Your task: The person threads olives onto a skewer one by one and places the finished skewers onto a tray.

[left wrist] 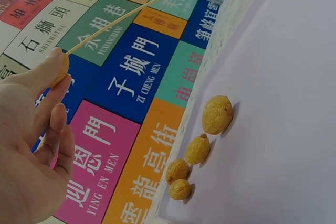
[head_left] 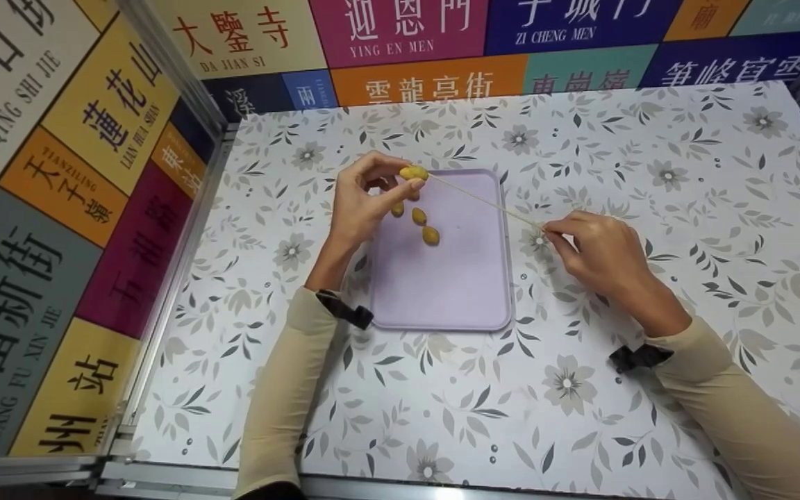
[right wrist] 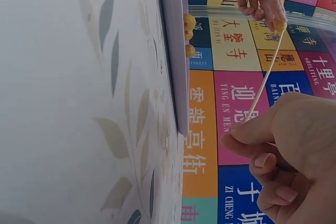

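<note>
Head view, centre: left hand [head_left: 365, 198] pinches a small yellow-brown fruit [head_left: 415, 173] between thumb and fingertips, over the upper left of the lilac tray [head_left: 442, 292]. Right hand [head_left: 601, 246], right of centre, pinches the far end of a thin wooden skewer [head_left: 487, 203] between thumb and forefinger; its other fingers are curled in. Skewer slants down from fruit to right hand; its near end meets the fruit. Cannot tell whether it has pierced the flesh, nor how deep.

Four loose fruits [left wrist: 217, 115] lie on the tray, grouped in its upper left in the head view. Tray sits on a floral tabletop [head_left: 372, 396].

Handling, judged by eye: fruit light, skin wrinkled, probably firm with some give; being rounded, it could roll under a sideways push. Best held across its sides, fingertips off the skewer's line. Skewer very light, stiff lengthwise but slender enough to bow or snap; a grip nearer the fruit should steady it better than one at the far end.
</note>
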A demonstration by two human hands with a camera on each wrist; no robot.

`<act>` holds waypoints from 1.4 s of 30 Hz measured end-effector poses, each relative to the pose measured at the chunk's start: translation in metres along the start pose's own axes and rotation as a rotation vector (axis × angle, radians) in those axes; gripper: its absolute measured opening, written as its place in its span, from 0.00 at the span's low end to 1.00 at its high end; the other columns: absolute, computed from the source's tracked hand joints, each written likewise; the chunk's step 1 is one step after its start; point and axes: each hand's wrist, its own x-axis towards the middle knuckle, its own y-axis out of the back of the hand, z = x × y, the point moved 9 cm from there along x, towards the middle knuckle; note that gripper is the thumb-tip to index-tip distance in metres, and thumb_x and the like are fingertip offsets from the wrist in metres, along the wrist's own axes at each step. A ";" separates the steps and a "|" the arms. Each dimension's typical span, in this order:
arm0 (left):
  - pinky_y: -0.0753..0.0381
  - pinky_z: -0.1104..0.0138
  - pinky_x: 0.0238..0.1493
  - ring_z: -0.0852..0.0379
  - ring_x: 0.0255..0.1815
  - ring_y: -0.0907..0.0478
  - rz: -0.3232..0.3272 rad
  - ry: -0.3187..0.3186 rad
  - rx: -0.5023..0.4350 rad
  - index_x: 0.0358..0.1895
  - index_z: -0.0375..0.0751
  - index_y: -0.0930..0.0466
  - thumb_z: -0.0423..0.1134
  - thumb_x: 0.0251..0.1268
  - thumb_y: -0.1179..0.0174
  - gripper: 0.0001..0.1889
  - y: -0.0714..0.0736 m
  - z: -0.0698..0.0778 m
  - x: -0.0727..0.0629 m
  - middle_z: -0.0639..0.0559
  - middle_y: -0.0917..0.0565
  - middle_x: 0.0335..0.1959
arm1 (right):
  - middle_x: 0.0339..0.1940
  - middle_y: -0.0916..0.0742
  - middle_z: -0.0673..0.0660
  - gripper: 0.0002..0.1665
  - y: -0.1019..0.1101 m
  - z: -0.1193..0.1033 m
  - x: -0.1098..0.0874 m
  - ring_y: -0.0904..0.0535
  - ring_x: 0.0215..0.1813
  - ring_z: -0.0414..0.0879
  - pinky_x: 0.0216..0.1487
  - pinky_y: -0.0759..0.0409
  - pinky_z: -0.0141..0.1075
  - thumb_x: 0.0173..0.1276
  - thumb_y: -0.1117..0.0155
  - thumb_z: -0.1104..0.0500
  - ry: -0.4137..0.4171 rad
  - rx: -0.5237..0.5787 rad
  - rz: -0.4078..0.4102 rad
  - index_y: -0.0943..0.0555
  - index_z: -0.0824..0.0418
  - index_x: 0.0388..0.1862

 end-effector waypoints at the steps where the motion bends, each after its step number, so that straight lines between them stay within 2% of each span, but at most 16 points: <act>1: 0.20 0.64 0.45 0.51 0.38 0.13 0.001 -0.003 -0.006 0.48 0.45 0.10 0.41 0.63 0.19 0.14 0.000 0.000 0.000 0.52 0.05 0.40 | 0.35 0.06 0.55 0.08 0.000 -0.001 0.000 0.19 0.26 0.49 0.29 0.28 0.42 0.70 0.24 0.64 0.006 0.003 0.006 0.05 0.57 0.46; 16: 0.22 0.65 0.45 0.52 0.38 0.16 0.012 0.056 -0.014 0.50 0.42 0.12 0.38 0.63 0.19 0.15 -0.002 -0.007 -0.003 0.50 0.06 0.41 | 0.34 0.07 0.54 0.08 0.002 -0.002 -0.003 0.24 0.25 0.44 0.29 0.29 0.42 0.71 0.24 0.64 0.025 0.021 0.028 0.06 0.57 0.47; 32: 0.23 0.65 0.43 0.50 0.37 0.15 0.014 0.063 -0.027 0.49 0.44 0.12 0.42 0.64 0.20 0.15 -0.001 -0.008 -0.003 0.50 0.06 0.39 | 0.33 0.07 0.54 0.07 0.000 -0.005 -0.002 0.24 0.24 0.43 0.27 0.29 0.40 0.71 0.25 0.64 0.048 0.026 0.037 0.05 0.58 0.46; 42: 0.24 0.65 0.42 0.51 0.37 0.16 0.022 0.066 0.005 0.50 0.45 0.13 0.44 0.66 0.21 0.15 0.000 -0.010 -0.003 0.51 0.06 0.38 | 0.30 0.09 0.54 0.07 0.002 -0.006 0.000 0.26 0.23 0.42 0.26 0.31 0.38 0.71 0.25 0.63 0.045 0.037 0.047 0.06 0.61 0.45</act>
